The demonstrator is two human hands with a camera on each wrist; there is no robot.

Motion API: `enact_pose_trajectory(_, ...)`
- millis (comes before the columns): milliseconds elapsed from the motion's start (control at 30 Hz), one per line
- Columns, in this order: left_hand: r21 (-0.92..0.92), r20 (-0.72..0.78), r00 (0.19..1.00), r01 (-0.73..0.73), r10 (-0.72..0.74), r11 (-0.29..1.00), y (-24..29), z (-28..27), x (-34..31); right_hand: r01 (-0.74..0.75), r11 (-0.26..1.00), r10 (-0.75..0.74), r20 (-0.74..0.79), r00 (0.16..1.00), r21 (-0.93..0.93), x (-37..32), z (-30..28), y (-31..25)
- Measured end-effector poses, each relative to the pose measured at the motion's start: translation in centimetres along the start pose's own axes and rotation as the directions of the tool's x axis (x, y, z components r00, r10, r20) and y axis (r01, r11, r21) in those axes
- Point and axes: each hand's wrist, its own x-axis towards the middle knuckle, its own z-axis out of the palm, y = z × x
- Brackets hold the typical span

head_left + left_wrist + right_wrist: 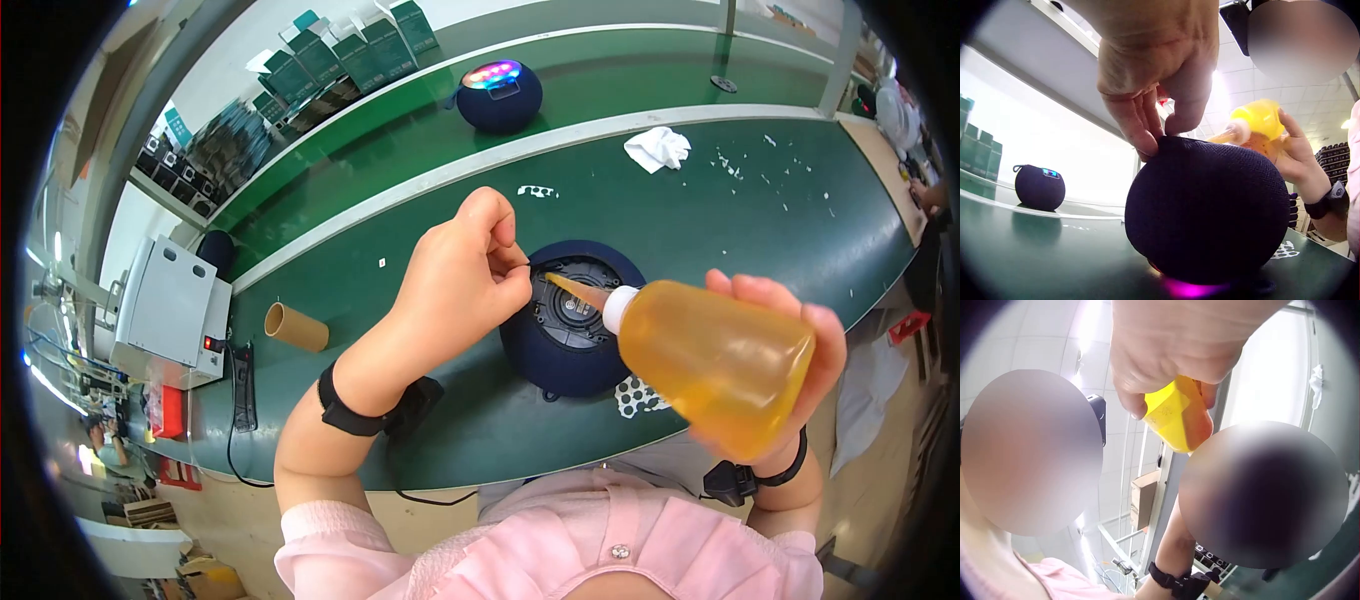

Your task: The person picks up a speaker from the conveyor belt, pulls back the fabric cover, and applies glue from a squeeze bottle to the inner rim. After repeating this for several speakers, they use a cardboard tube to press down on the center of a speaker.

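Note:
A round dark blue speaker (545,368) sits on the green bench with its black open underside (590,325) facing up. My left hand (455,265) is at its left rim, thumb and fingers pinching the edge of the fabric cover (1175,145), which is drawn up a little in the left wrist view. My right hand (822,340) grips a squeeze bottle (715,355) of amber liquid, tilted with its white collar and tapered nozzle (578,290) towards the left. The nozzle tip lies over the inner rim, close to the left fingertips. Pink light glows beneath the speaker (1204,212).
A second blue speaker (505,108) with coloured lights stands on the back ledge. A cardboard tube (297,327) and a grey machine (172,305) are at left. White cloth (657,149) and scraps lie at back right. A dotted sheet (637,398) lies beside the near speaker.

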Motion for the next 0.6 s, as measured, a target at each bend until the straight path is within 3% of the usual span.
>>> enact_pose_trajectory(67, -0.003, 0.022, 0.999, 0.029, -0.029, 1.0, -0.1, -0.1, 0.3, 0.102, 0.992, -0.089, 0.167, 0.982, -0.071, 0.4, 0.1, 0.1)
enact_pose_trajectory(200, -0.002, 0.042, 0.997, 0.064, -0.063, 0.998, -0.3, -0.1, 0.5, 0.203, 0.976, -0.179, 0.255, 0.95, -0.072, 1.1, 0.9, 0.4)
enact_pose_trajectory(267, -0.002, 0.04, 0.996, 0.076, -0.076, 0.997, -0.3, -0.1, 0.5, 0.175, 0.984, -0.159, 0.239, 0.958, -0.046, 2.0, 1.1, -0.5)
enact_pose_trajectory(333, -0.002, 0.045, 0.998, 0.049, -0.049, 0.999, -0.5, 0.0, 0.5, 0.266, 0.952, -0.117, 0.62, 0.776, -0.153, 4.1, 0.6, -2.3)
enact_pose_trajectory(367, -0.003, 0.038, 0.998, 0.05, -0.05, 0.999, -0.5, 0.0, 0.5, 0.379, 0.89, -0.134, 0.649, 0.749, -0.253, 4.7, 1.3, -2.8)
enact_pose_trajectory(400, 0.006, 0.037, 0.999, 0.035, -0.035, 0.999, -0.5, 0.0, 0.5, 0.382, 0.89, -0.136, 0.653, 0.745, -0.25, 5.2, 1.7, -3.2)
enact_pose_trajectory(467, 0.014, 0.032, 0.999, 0.018, -0.019, 1.0, -0.5, 0.0, 0.5, 0.498, 0.819, -0.107, 0.778, 0.619, -0.284, 6.3, 2.5, -3.8)
enact_pose_trajectory(533, 0.01, 0.035, 0.999, 0.01, -0.01, 1.0, -0.4, 0.0, 0.4, 0.484, 0.821, -0.064, 0.795, 0.604, -0.302, 7.3, 3.4, -4.5)
enact_pose_trajectory(600, 0.012, 0.025, 1.0, -0.001, 0.001, 1.0, -0.6, 0.2, 0.4, 0.564, 0.77, -0.05, 0.852, 0.521, -0.3, 7.9, 4.2, -4.8)
